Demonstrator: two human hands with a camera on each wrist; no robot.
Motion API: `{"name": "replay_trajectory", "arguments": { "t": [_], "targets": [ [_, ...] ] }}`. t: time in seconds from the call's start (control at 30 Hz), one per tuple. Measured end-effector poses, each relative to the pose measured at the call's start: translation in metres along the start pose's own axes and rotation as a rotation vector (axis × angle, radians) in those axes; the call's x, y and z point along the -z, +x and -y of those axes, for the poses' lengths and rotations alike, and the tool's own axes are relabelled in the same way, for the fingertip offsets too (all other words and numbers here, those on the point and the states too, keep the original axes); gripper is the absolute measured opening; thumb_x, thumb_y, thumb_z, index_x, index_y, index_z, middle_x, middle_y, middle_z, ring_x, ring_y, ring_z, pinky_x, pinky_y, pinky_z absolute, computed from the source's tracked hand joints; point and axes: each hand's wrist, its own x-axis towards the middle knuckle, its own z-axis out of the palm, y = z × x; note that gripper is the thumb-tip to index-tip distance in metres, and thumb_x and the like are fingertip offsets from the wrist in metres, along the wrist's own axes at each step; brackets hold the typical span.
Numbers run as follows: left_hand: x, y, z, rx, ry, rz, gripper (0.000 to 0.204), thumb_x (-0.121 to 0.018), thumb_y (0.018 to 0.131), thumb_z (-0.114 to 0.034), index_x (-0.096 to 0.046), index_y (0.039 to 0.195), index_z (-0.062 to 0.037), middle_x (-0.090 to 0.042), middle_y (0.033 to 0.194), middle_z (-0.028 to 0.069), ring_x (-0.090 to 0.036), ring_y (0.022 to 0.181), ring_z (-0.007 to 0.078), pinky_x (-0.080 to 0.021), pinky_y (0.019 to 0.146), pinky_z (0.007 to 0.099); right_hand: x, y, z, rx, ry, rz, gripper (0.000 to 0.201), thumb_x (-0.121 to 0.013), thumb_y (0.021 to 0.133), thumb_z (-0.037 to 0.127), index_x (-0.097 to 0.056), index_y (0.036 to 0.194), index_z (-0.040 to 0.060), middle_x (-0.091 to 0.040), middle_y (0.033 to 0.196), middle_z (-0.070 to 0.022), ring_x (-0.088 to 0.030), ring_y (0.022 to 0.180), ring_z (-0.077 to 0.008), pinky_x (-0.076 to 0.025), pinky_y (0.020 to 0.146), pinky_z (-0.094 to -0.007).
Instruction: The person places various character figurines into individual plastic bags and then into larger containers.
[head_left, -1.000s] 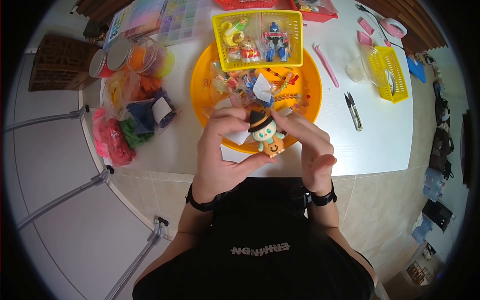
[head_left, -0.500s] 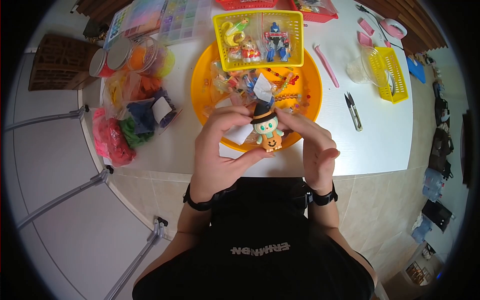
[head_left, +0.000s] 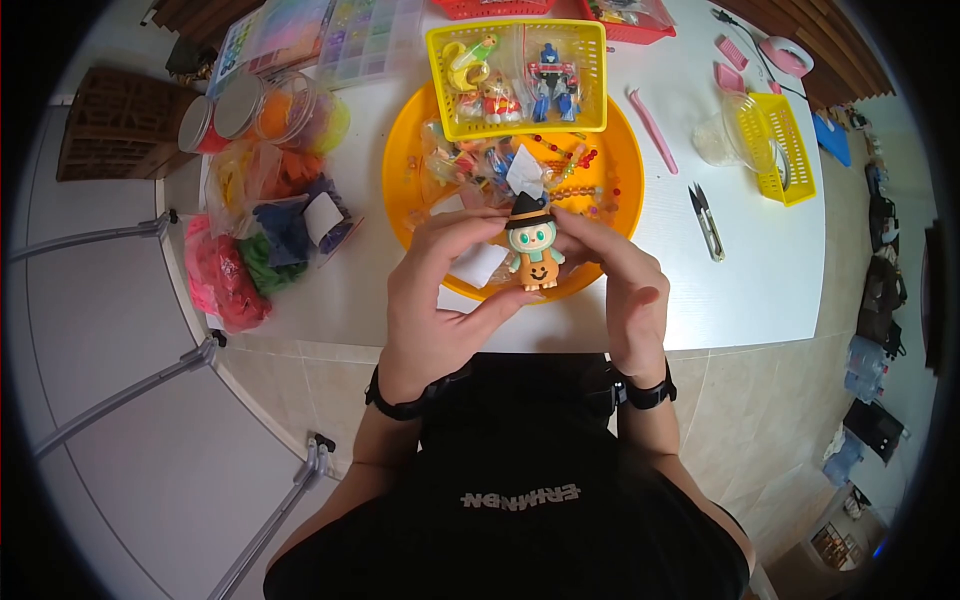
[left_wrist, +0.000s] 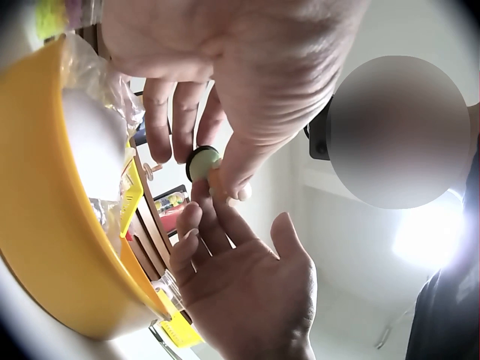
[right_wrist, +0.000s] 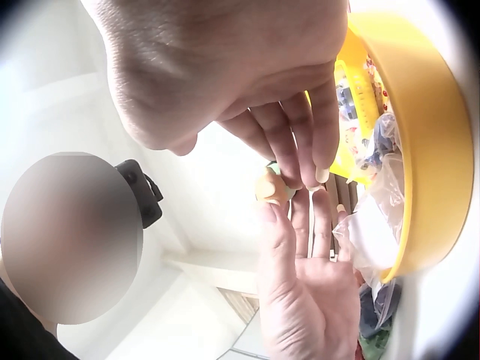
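Note:
A small toy figurine point(head_left: 537, 262) with a black pointed hat and an orange pumpkin outfit is held over the front rim of the round orange tray point(head_left: 398, 215). My left hand point(head_left: 432, 300) pinches it, thumb at the feet and fingertips by the hat. Its face points up toward the head view. Extended fingers of my right hand point(head_left: 635, 295) touch the figurine's other side, the thumb standing away from it. Seen from the left wrist, the figurine point(left_wrist: 202, 163) sits between both hands' fingertips. Bagged toys point(head_left: 480, 160) and bead strings point(head_left: 580, 192) lie in the tray.
A yellow basket point(head_left: 440, 125) of bagged toys rests across the tray's far side. Thread snips point(head_left: 707, 222) and pink tweezers point(head_left: 653, 132) lie to the right, near another yellow basket point(head_left: 805, 165). Bags of coloured material point(head_left: 228, 275) and lidded jars point(head_left: 240, 108) occupy the left.
The figurine has turned from a tilt to nearly upright and shifted slightly away from the body. Both hands keep almost the same place around it.

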Motion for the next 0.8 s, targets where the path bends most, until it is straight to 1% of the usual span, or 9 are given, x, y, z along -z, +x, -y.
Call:
{"name": "replay_trajectory", "arguments": {
  "t": [0.17, 0.27, 0.37, 0.47, 0.57, 0.67, 0.77, 0.8],
  "targets": [
    [-0.002, 0.001, 0.0, -0.003, -0.012, -0.002, 0.06, -0.09, 0.072, -0.004, -0.062, 0.125, -0.003, -0.068, 0.124, 0.0135, -0.066, 0.115, 0.0283, -0.052, 0.098, 0.0381, 0.0, 0.0, 0.001, 0.023, 0.025, -0.006, 0.087, -0.034, 0.102, 0.068, -0.055, 0.14, -0.0076, -0.072, 0.113, -0.0196, -0.069, 0.094, -0.024, -0.052, 0.086, -0.0333],
    [-0.003, 0.001, 0.0, -0.009, -0.017, -0.007, 0.059, -0.09, 0.072, -0.003, -0.064, 0.124, -0.0031, -0.068, 0.123, 0.0133, -0.066, 0.114, 0.0289, -0.052, 0.098, 0.0384, -0.001, 0.002, 0.001, 0.058, 0.073, -0.03, 0.062, -0.051, 0.105, 0.045, -0.058, 0.138, -0.0064, -0.073, 0.108, -0.017, -0.069, 0.092, -0.0209, -0.053, 0.084, -0.0307],
    [-0.002, 0.005, -0.003, -0.05, 0.051, 0.032, 0.057, -0.09, 0.071, -0.002, -0.065, 0.122, -0.0033, -0.068, 0.122, 0.0126, -0.065, 0.113, 0.0297, -0.052, 0.097, 0.0384, -0.008, 0.001, 0.009, -0.123, 0.065, -0.124, 0.037, -0.064, 0.101, 0.017, -0.062, 0.13, -0.0055, -0.074, 0.102, -0.0118, -0.069, 0.088, -0.016, -0.054, 0.081, -0.0278],
    [-0.005, 0.006, -0.003, -0.103, 0.115, 0.032, 0.056, -0.09, 0.071, -0.002, -0.067, 0.122, -0.004, -0.068, 0.122, 0.0114, -0.065, 0.111, 0.03, -0.051, 0.095, 0.0384, -0.011, 0.002, 0.006, -0.202, 0.145, -0.179, 0.029, -0.071, 0.095, 0.005, -0.063, 0.12, -0.0046, -0.073, 0.096, -0.0072, -0.069, 0.087, -0.0124, -0.055, 0.078, -0.0258],
    [-0.007, 0.004, 0.001, -0.138, 0.168, 0.046, 0.057, -0.09, 0.07, -0.005, -0.067, 0.122, -0.0052, -0.068, 0.123, 0.0098, -0.064, 0.111, 0.0296, -0.05, 0.094, 0.0397, -0.01, 0.007, 0.01, -0.178, 0.099, -0.141, 0.03, -0.076, 0.092, 0.007, -0.061, 0.116, -0.0026, -0.072, 0.094, -0.0058, -0.068, 0.085, -0.011, -0.055, 0.076, -0.0264],
    [-0.01, 0.004, 0.001, -0.183, 0.192, 0.037, 0.058, -0.09, 0.07, -0.007, -0.067, 0.123, -0.0062, -0.068, 0.123, 0.009, -0.065, 0.11, 0.0292, -0.049, 0.093, 0.0413, -0.013, 0.008, 0.014, -0.224, 0.057, -0.14, 0.033, -0.079, 0.089, 0.006, -0.058, 0.115, -0.0011, -0.071, 0.094, -0.0056, -0.067, 0.083, -0.0105, -0.055, 0.074, -0.0266],
    [-0.009, 0.005, 0.0, -0.202, 0.196, 0.049, 0.056, -0.091, 0.068, -0.002, -0.067, 0.119, -0.0002, -0.069, 0.122, 0.0153, -0.067, 0.109, 0.0312, -0.053, 0.094, 0.0401, -0.015, 0.009, 0.014, -0.237, 0.045, -0.153, 0.034, -0.079, 0.089, 0.004, -0.057, 0.114, -0.0007, -0.071, 0.095, -0.0055, -0.066, 0.082, -0.0103, -0.054, 0.074, -0.0267],
    [-0.01, 0.005, 0.0, -0.205, 0.186, 0.035, 0.057, -0.091, 0.068, -0.004, -0.067, 0.12, -0.0022, -0.069, 0.122, 0.0132, -0.066, 0.109, 0.0307, -0.051, 0.094, 0.0408, -0.014, 0.009, 0.014, -0.234, 0.052, -0.145, 0.034, -0.078, 0.089, 0.004, -0.057, 0.115, -0.0009, -0.071, 0.095, -0.0055, -0.066, 0.083, -0.0104, -0.054, 0.074, -0.0266]
  ]
}}
